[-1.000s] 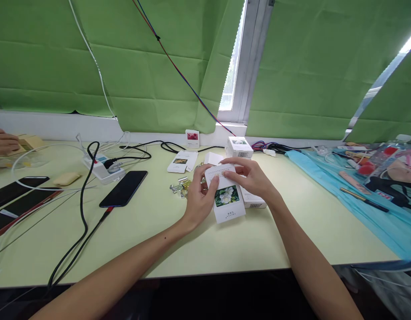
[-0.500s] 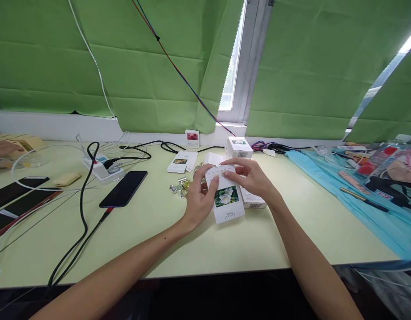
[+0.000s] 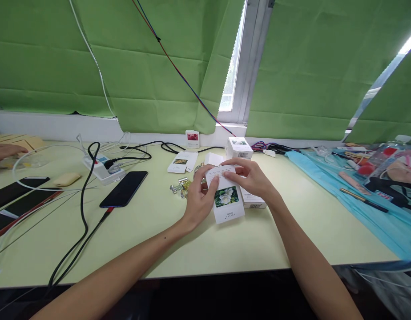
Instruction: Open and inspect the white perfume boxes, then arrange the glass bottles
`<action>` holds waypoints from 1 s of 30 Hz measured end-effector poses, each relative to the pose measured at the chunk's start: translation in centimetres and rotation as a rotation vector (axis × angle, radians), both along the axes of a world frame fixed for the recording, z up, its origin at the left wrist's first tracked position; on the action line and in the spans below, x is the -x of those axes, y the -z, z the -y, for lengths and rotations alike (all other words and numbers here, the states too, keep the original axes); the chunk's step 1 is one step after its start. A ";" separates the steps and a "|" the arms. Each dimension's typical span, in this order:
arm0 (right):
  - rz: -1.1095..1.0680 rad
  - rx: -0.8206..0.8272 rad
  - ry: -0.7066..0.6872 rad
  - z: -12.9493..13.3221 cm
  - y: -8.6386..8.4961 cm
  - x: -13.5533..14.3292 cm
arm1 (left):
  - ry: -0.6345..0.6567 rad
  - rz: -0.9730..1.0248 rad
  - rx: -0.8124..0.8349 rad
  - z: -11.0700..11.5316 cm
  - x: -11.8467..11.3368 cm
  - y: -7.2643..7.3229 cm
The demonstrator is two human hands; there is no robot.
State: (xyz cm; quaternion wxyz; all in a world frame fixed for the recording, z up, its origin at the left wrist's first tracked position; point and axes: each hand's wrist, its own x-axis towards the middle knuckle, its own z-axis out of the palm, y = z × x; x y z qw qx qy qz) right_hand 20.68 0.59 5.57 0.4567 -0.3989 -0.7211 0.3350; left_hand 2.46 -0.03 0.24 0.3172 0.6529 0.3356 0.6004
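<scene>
White card, flower-printed and upside down to you, makes up the carton point(image 3: 228, 209) pinched thumb-to-fingers in your left hand point(image 3: 199, 198) and at its top by your right hand point(image 3: 250, 178), scarcely changed from a second ago. Your wrists angle inward, forearms reaching over the table point(image 3: 179, 258), the carton just in front of a white box point(image 3: 254, 201); farther left, another person's hand point(image 3: 4, 151) has shifted lower beside the yellow box point(image 3: 34, 141).

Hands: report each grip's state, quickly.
Left hand: closed, holding the white flower-picture carton.
Right hand: closed, holding the same carton near its far end.
</scene>
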 end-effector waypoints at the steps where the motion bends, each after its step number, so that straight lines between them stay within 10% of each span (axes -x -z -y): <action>1: 0.000 0.000 -0.001 0.0 0.0 0.0 | 0.003 0.004 0.002 0.0 0.0 0.0; 30: 0.005 -0.003 0.014 -0.1 0.1 0.1 | 0.011 0.005 0.025 0.1 0.0 -0.1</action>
